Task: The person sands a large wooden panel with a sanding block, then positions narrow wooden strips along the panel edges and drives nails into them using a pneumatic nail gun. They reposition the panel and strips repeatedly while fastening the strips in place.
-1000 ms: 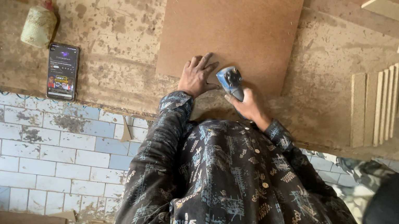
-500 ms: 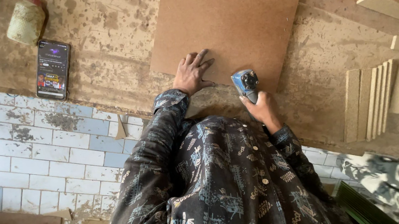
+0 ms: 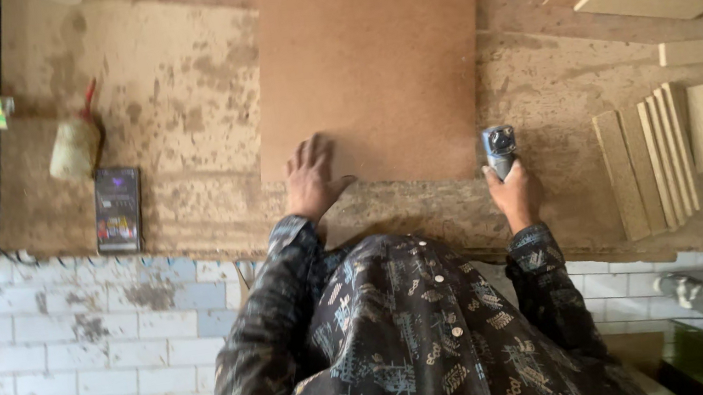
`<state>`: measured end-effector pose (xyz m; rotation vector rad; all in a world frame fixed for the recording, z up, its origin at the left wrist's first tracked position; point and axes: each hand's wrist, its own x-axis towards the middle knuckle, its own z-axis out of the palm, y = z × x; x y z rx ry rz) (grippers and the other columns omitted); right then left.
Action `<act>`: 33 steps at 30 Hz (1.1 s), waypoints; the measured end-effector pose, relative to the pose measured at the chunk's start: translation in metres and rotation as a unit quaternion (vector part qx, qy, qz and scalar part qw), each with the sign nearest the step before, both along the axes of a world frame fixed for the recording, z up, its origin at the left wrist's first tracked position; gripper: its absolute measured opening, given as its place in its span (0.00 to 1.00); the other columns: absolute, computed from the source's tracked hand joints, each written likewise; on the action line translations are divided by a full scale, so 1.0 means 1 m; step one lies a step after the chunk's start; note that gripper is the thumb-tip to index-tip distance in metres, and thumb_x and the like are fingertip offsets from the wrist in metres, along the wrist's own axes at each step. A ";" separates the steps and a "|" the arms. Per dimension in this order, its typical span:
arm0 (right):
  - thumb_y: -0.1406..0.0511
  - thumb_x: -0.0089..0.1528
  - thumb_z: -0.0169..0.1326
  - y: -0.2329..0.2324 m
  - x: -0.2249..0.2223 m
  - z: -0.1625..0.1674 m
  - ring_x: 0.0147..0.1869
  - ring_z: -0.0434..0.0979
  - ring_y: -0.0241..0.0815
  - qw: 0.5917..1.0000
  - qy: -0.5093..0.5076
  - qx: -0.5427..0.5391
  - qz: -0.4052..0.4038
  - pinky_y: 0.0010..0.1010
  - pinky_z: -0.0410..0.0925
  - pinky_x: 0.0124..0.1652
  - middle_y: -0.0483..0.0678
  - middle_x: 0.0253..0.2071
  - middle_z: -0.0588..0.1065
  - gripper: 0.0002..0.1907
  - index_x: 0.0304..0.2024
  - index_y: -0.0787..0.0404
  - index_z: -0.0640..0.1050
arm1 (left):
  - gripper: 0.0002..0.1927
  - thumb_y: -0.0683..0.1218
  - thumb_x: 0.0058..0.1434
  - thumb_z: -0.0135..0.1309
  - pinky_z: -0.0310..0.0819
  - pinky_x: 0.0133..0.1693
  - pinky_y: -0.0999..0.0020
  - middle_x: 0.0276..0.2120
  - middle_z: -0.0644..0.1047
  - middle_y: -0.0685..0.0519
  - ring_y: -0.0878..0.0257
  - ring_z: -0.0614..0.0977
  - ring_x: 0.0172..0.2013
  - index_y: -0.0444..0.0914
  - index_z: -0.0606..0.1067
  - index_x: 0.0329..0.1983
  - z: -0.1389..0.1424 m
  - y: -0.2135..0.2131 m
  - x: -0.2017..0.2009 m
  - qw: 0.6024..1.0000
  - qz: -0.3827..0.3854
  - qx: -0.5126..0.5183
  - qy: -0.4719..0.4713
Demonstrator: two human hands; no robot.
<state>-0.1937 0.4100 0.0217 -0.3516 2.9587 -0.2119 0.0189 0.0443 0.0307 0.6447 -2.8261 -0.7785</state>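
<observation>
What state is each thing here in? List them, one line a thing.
Left hand: flat, palm down on the board's near edge.
Right hand: closed around the small power tool.
Small power tool: upright at the board's near right corner.
Brown board: lying flat on the workbench.
Phone: lying flat, screen lit.
Paint roller: lying on its side.
Wood strips: standing on edge, packed in a row.
Workbench: dusty, stained.
</observation>
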 end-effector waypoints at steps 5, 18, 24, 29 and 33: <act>0.46 0.57 0.60 0.019 -0.007 0.002 0.39 0.83 0.58 0.985 0.144 0.093 0.003 0.50 0.72 0.41 0.56 0.35 0.81 0.31 0.53 0.60 0.76 | 0.46 0.63 0.52 0.67 0.61 0.60 0.42 0.65 0.68 0.38 0.39 0.67 0.63 0.34 0.68 0.67 -0.020 -0.032 0.024 0.968 0.252 -0.015 -0.002; 0.51 0.68 0.50 -0.098 0.071 -0.042 0.56 0.81 0.43 0.452 -0.625 -0.632 -0.075 0.33 0.74 0.50 0.49 0.58 0.78 0.24 0.59 0.59 0.71 | 0.11 0.49 0.70 0.53 0.50 0.22 0.76 0.21 0.67 0.65 0.76 0.61 0.20 0.36 0.79 0.43 0.037 -0.064 0.005 0.804 0.251 0.530 0.099; 0.60 0.65 0.59 -0.094 0.042 -0.023 0.35 0.78 0.44 0.402 -0.471 -0.768 -0.168 0.41 0.73 0.37 0.45 0.41 0.76 0.13 0.47 0.60 0.74 | 0.07 0.45 0.69 0.55 0.60 0.29 0.78 0.29 0.72 0.62 0.75 0.69 0.28 0.36 0.79 0.43 0.102 0.010 -0.004 0.767 0.274 0.563 0.141; 0.62 0.64 0.57 -0.024 0.034 0.029 0.32 0.79 0.43 0.510 -0.422 -0.724 -0.194 0.36 0.73 0.33 0.49 0.36 0.78 0.10 0.40 0.63 0.78 | 0.09 0.44 0.68 0.52 0.76 0.40 0.77 0.39 0.80 0.54 0.70 0.81 0.38 0.34 0.75 0.46 0.123 0.080 0.001 0.696 0.299 0.638 0.134; 0.62 0.63 0.56 0.052 0.014 0.066 0.29 0.78 0.45 0.590 -0.351 -0.698 -0.204 0.36 0.72 0.27 0.52 0.34 0.79 0.11 0.38 0.65 0.78 | 0.10 0.48 0.67 0.53 0.58 0.25 0.76 0.32 0.82 0.58 0.72 0.67 0.21 0.44 0.78 0.48 0.122 0.143 -0.012 0.749 0.344 0.564 -0.046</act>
